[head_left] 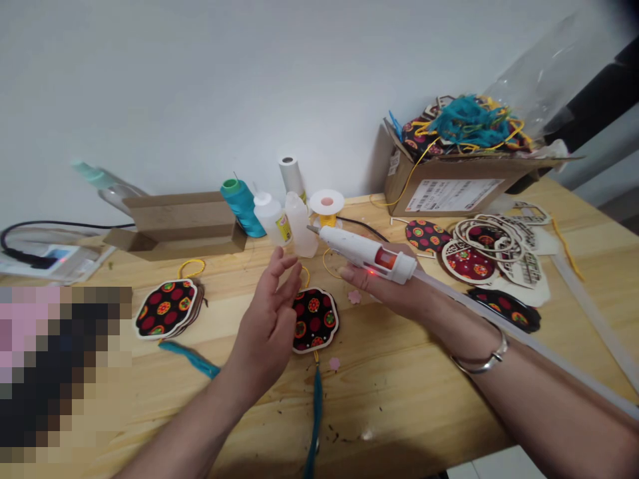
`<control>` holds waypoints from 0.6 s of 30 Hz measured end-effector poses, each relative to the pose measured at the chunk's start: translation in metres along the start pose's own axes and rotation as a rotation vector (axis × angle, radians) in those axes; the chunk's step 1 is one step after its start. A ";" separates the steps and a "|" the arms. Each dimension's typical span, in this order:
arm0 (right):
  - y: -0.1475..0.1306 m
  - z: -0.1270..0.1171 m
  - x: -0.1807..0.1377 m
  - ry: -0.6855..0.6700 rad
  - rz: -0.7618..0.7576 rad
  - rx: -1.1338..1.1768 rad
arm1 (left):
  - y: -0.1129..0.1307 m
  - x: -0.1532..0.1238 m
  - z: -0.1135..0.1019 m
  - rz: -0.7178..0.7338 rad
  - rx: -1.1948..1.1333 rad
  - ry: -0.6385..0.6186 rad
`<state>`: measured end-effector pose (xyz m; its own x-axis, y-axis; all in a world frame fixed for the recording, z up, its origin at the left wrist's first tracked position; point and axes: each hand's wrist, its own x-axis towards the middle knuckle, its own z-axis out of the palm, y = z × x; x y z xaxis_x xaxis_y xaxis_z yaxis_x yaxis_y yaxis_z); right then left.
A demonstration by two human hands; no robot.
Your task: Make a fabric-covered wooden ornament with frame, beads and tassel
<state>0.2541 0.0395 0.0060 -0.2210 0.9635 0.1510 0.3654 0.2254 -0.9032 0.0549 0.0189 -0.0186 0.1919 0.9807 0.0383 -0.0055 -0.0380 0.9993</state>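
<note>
Working at a pale wooden table (399, 392), you had a white wall (249, 86) along its far edge. At the far right stood an open cardboard box (449, 189), heaped with teal tassels, yellow cord and dark patterned pieces, with a clear plastic bag (539, 73) rising behind them. A low cardboard carton (174, 226) lay at the far left. A pixelated blur covered the near left corner, so you could not tell what sat there.

Your right hand (384, 283) was closed around the grip of a white hot glue gun (367, 253), whose nozzle pointed far left and whose body showed a red light. A long translucent glue stick (519, 339) ran from its rear toward the near right, above your forearm. Your left hand (267, 313) was open and empty, its fingers spread and gently curved, right beside a scalloped black ornament (314, 319) with red and yellow dots, lying flat between your hands. Whether they touched, you could not tell.

A stack of matching ornaments (167, 309) lay to the left, and a pile of cut wooden frames (492, 246) lay to the right. A teal tassel (314, 426) trailed nearward from the ornament, and a tiny pink flower (354, 297) lay just right of it.
</note>
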 end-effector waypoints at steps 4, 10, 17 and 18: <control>-0.001 0.000 0.001 -0.008 -0.007 -0.003 | 0.002 0.000 0.001 0.005 0.154 -0.020; -0.005 -0.001 0.001 -0.022 -0.019 -0.003 | 0.003 0.001 0.001 0.070 0.228 0.001; -0.005 -0.001 0.001 0.001 -0.033 0.024 | 0.002 0.002 -0.001 0.083 0.060 -0.045; -0.005 -0.001 0.001 0.007 -0.046 0.023 | 0.002 0.002 -0.001 0.076 0.038 -0.052</control>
<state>0.2525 0.0394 0.0109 -0.2304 0.9533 0.1950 0.3345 0.2658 -0.9041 0.0538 0.0208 -0.0169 0.2433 0.9633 0.1133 0.0150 -0.1205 0.9926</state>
